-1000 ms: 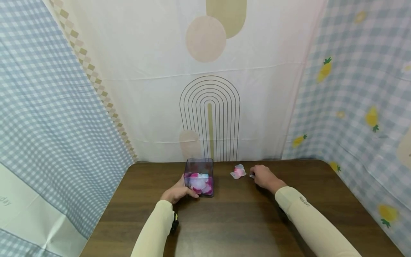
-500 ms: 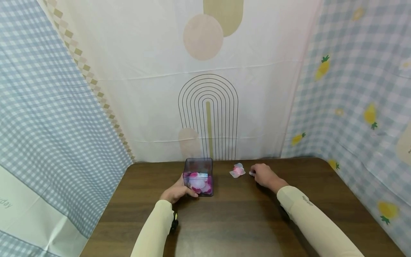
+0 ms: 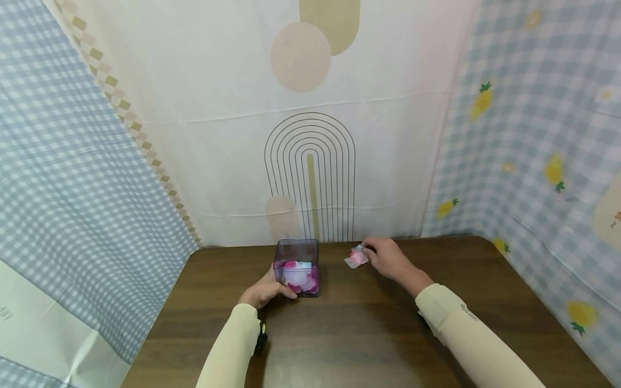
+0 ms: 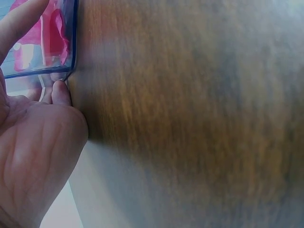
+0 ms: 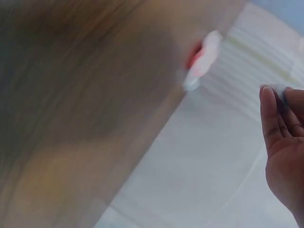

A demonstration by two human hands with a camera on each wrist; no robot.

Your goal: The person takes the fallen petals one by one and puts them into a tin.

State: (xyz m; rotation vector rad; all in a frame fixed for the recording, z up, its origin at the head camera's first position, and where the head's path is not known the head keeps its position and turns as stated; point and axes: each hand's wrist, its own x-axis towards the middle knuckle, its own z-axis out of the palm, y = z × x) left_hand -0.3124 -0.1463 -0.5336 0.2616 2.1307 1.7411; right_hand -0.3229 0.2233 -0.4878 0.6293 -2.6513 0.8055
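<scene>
My left hand [image 3: 264, 290] grips a clear, purple-tinted plastic box [image 3: 297, 249] at its near left corner, thumb along the front. Pink, magenta and white petals [image 3: 298, 277] lie inside; through the wall in the left wrist view, bright pink petals [image 4: 58, 35] show. Between thumb and fingers my right hand [image 3: 388, 258] pinches a small whitish petal [image 5: 279, 89], mostly hidden by the fingertips. Just left of those fingertips, to the right of the box, sits a little heap of pale pink and white petals [image 3: 356, 257] on the table, blurred in the right wrist view.
The brown wood-grain table [image 3: 335, 334] ends at the back against a white patterned curtain [image 3: 233, 161]. Checked blue cloth [image 3: 73, 161] hangs on the left, and a pineapple-print cloth [image 3: 514, 161] on the right.
My right hand has lifted and moved left toward the petal heap, with the whitish petal between its fingers. The left hand keeps its hold on the box. The head view has shifted slightly.
</scene>
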